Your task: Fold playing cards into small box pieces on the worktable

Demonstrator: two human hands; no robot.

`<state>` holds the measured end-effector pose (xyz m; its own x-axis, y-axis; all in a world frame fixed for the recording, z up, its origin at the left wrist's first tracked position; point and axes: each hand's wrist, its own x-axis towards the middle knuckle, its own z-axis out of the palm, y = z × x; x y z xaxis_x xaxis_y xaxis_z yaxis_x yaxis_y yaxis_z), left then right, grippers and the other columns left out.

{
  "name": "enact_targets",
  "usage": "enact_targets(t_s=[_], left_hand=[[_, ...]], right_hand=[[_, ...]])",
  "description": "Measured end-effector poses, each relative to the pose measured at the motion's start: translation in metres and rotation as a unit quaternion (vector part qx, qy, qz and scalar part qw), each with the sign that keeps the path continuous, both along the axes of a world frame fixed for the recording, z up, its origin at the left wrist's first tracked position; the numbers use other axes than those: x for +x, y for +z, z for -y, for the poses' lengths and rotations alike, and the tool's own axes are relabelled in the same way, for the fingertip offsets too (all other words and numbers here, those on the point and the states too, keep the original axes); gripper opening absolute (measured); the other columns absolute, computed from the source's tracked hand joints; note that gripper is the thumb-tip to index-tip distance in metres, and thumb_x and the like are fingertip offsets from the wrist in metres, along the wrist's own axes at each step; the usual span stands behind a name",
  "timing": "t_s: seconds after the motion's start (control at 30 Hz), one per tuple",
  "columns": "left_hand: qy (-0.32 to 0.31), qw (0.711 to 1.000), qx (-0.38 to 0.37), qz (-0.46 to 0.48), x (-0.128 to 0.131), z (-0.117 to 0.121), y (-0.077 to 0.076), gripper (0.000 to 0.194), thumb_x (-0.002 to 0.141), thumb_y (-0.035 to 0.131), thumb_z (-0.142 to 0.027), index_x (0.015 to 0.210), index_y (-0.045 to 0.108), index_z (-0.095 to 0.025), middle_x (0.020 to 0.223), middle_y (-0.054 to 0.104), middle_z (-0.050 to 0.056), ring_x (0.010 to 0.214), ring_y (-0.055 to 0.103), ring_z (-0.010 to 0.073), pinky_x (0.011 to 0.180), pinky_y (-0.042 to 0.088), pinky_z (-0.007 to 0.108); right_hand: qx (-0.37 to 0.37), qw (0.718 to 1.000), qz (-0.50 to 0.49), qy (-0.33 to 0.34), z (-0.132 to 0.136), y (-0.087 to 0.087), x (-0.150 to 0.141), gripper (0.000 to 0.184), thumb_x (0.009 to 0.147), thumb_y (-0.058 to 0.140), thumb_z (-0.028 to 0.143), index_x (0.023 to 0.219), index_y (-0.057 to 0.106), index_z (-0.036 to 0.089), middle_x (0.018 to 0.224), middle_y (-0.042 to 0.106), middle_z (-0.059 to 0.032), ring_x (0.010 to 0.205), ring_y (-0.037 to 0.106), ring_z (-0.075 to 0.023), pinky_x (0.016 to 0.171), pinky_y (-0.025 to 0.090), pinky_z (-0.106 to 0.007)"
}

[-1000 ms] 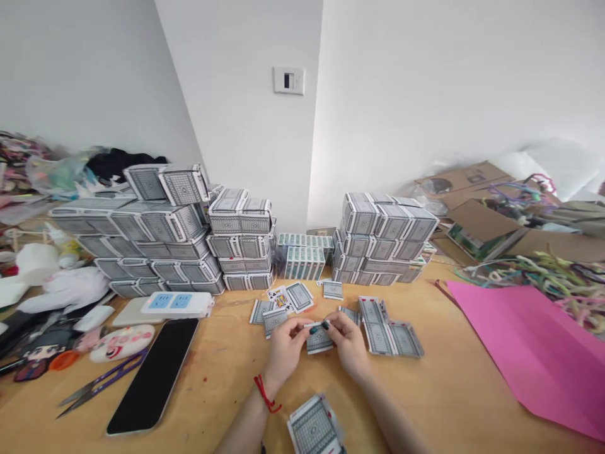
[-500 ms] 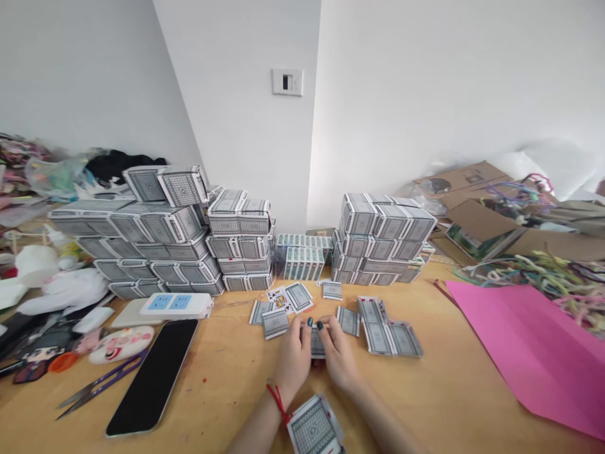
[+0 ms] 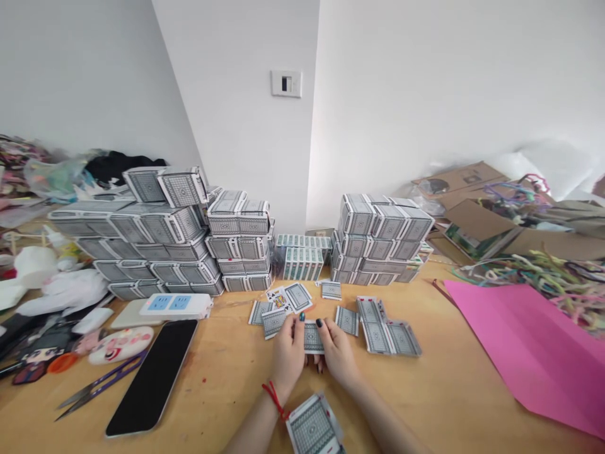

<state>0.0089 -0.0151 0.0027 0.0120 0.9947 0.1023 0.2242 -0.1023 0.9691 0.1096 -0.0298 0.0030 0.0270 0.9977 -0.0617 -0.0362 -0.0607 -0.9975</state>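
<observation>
Both hands meet at the middle of the wooden table point(image 3: 472, 403). My left hand point(image 3: 288, 356) and my right hand point(image 3: 336, 356) press in on a small deck of grey-backed cards point(image 3: 313, 337) from either side, fingers curled round its edges. Loose grey-backed cards point(image 3: 274, 321) and flattened card boxes point(image 3: 385, 331) lie just beyond the hands. Another opened card box point(image 3: 312, 430) lies near my wrists at the front edge.
Stacks of grey card boxes stand at the back left point(image 3: 165, 233) and back right point(image 3: 382, 239). A black phone point(image 3: 151, 378), scissors point(image 3: 99, 386) and a power strip point(image 3: 177, 305) lie left. Pink paper point(image 3: 529, 353) and cardboard boxes point(image 3: 482, 221) with coloured strings lie right.
The hands have lowered the deck from a raised pinch to the table and now squeeze it from both sides, a little farther from me.
</observation>
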Motion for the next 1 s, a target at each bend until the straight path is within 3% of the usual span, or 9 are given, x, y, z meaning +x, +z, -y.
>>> enact_targets(t_s=[0.23, 0.37, 0.53, 0.67, 0.8, 0.9, 1.0], left_hand=[[0.042, 0.997, 0.057, -0.032, 0.001, -0.001, -0.002, 0.027, 0.083, 0.033, -0.039, 0.071, 0.047, -0.02, 0.066, 0.055, 0.002, 0.064, 0.054, 0.0171, 0.059, 0.041, 0.026], [0.043, 0.996, 0.07, -0.04, -0.001, 0.0, 0.0, 0.025, 0.084, 0.031, -0.037, 0.071, 0.046, -0.02, 0.065, 0.053, 0.001, 0.062, 0.053, 0.0165, 0.057, 0.04, 0.026], [0.081, 0.995, 0.05, -0.04, -0.008, -0.006, -0.001, 0.031, 0.081, 0.033, -0.044, 0.072, 0.05, -0.02, 0.064, 0.056, 0.003, 0.061, 0.054, 0.0189, 0.057, 0.04, 0.028], [0.079, 0.997, 0.022, -0.003, -0.006, -0.01, -0.005, 0.037, 0.08, 0.033, -0.049, 0.071, 0.051, -0.018, 0.064, 0.056, 0.003, 0.062, 0.054, 0.0182, 0.057, 0.041, 0.027], [0.026, 0.994, -0.063, 0.084, -0.005, -0.011, -0.007, 0.041, 0.078, 0.032, -0.056, 0.062, 0.045, -0.019, 0.045, 0.045, -0.005, 0.036, 0.044, 0.0115, 0.035, 0.034, 0.023], [0.018, 0.99, -0.071, 0.123, -0.007, -0.011, -0.004, 0.04, 0.078, 0.033, -0.055, 0.069, 0.048, -0.019, 0.039, 0.042, -0.007, 0.029, 0.039, 0.0095, 0.03, 0.031, 0.021], [0.029, 0.987, -0.055, 0.15, -0.009, -0.012, -0.001, 0.039, 0.079, 0.034, -0.053, 0.084, 0.05, -0.018, 0.043, 0.048, -0.006, 0.031, 0.043, 0.0099, 0.033, 0.036, 0.021]], right_hand=[[0.0, 1.0, -0.009, -0.006, 0.0, 0.001, -0.003, 0.041, 0.075, 0.037, 0.059, 0.059, 0.04, 0.021, 0.032, 0.037, 0.0094, 0.023, 0.031, -0.0069, 0.026, 0.022, -0.019], [-0.021, 0.998, -0.031, 0.042, -0.001, 0.003, 0.002, 0.04, 0.075, 0.039, 0.058, 0.061, 0.041, 0.02, 0.031, 0.039, 0.0097, 0.023, 0.03, -0.006, 0.025, 0.021, -0.017], [-0.007, 0.991, -0.062, 0.119, -0.003, 0.001, 0.006, 0.037, 0.069, 0.051, 0.055, 0.073, 0.045, 0.019, 0.044, 0.049, 0.0075, 0.032, 0.041, -0.0062, 0.034, 0.034, -0.017], [-0.038, 0.984, -0.093, 0.145, -0.005, -0.002, 0.008, 0.04, 0.066, 0.053, 0.056, 0.068, 0.048, 0.017, 0.044, 0.053, 0.0053, 0.029, 0.041, -0.0056, 0.032, 0.031, -0.016], [-0.037, 0.993, -0.082, 0.073, -0.004, 0.001, 0.01, 0.04, 0.067, 0.053, 0.055, 0.064, 0.053, 0.015, 0.035, 0.048, 0.0064, 0.024, 0.037, -0.0057, 0.027, 0.026, -0.016], [-0.01, 0.999, -0.033, -0.008, -0.005, 0.001, 0.012, 0.039, 0.072, 0.05, 0.052, 0.067, 0.058, 0.015, 0.029, 0.042, 0.0079, 0.021, 0.034, -0.0065, 0.024, 0.023, -0.017], [0.033, 0.998, -0.011, -0.055, -0.008, -0.006, 0.014, 0.034, 0.073, 0.05, 0.046, 0.071, 0.063, 0.014, 0.044, 0.056, 0.0005, 0.033, 0.047, -0.0103, 0.033, 0.038, -0.021]])
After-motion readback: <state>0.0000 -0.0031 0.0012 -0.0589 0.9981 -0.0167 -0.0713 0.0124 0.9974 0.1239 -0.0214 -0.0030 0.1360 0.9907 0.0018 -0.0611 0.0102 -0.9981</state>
